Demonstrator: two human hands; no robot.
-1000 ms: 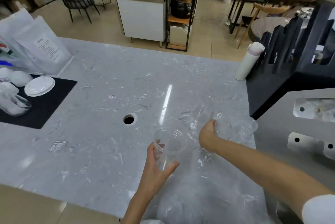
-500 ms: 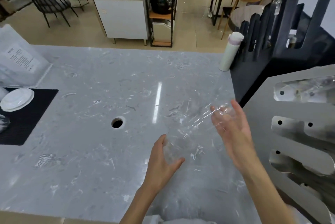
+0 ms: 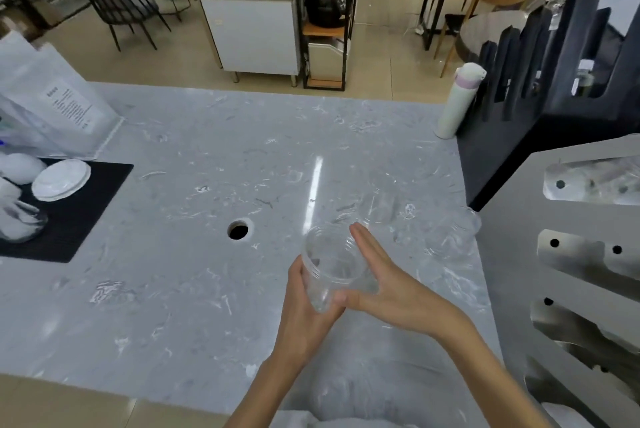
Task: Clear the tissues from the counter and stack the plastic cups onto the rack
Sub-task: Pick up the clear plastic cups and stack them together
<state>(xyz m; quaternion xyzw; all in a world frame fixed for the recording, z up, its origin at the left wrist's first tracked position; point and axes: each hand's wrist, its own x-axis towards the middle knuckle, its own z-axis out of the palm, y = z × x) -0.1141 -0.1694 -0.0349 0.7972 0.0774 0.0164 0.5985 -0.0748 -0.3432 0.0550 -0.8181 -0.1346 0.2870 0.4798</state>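
so the clear plastic cup (image 3: 330,263) is up off the grey marble bench (image 3: 180,254), mouth tilted toward the camera. left hand (image 3: 308,303) has its fingers curled round the lower part, right hand (image 3: 384,285) lies flat against the cup's side, fingers straight and pressed together. more clear cups (image 3: 450,237) lie by the metal rack (image 3: 571,271)

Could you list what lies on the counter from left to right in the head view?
Black mat → white lid → hole → clear cup held in the left hand → right hand → white bottle → grey rack.
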